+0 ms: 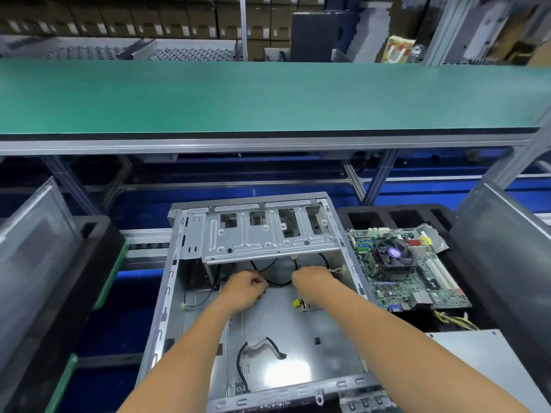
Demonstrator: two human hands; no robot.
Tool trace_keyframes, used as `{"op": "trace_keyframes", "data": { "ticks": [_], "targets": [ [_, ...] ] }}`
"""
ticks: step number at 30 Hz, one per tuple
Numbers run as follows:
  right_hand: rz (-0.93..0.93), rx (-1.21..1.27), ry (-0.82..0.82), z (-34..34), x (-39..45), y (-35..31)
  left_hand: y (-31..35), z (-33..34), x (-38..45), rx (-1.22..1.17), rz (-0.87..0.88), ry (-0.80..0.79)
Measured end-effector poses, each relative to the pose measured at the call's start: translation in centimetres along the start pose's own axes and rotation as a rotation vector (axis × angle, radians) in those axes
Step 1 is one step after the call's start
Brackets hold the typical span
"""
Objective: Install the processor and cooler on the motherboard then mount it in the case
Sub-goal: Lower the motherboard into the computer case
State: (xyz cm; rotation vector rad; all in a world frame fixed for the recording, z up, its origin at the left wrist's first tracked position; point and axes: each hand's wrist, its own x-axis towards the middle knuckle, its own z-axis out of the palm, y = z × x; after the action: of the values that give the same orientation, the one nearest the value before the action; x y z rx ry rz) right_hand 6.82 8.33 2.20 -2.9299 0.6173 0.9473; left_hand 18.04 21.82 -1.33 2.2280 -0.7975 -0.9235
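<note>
Both forearms reach forward from the bottom edge into the open case, which lies on its side directly below me. Inside it I see my left hand with fingers curled, pinching a black cable that loops beneath the drive cage. My right hand sits just beside it, knuckles up and fingers tucked under near a pale connector; I cannot tell whether it holds anything. A yellow connector lies on the case floor just below the right wrist, and a second black cable curls nearer the front edge.

I note the motherboard outside the case, to the right of both hands and well apart from them, resting on a black foam tray. Its cooler is already seated on the board, fan facing up. Yellow wires trail off the board's near corner. A green conveyor runs across above.
</note>
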Motion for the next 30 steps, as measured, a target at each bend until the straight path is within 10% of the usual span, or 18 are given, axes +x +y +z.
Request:
{"op": "trace_keyframes", "data": {
  "ticks": [8, 18, 30],
  "targets": [
    [-0.032, 0.292, 0.064, -2.1, 1.8, -3.4, 0.3, -0.8, -0.8, 0.117, -0.097, -0.021],
    [0.069, 0.359, 0.004, -1.7, 2.6, -4.4, 0.7, -1.3, -3.4, 0.468, -0.053, -0.541],
    [-0.038, 0.332, -0.199, -2.5, -2.4, -3.6, 1.2, -1.7, -5.8, 1.053, -0.256, -0.462]
  ]
}}
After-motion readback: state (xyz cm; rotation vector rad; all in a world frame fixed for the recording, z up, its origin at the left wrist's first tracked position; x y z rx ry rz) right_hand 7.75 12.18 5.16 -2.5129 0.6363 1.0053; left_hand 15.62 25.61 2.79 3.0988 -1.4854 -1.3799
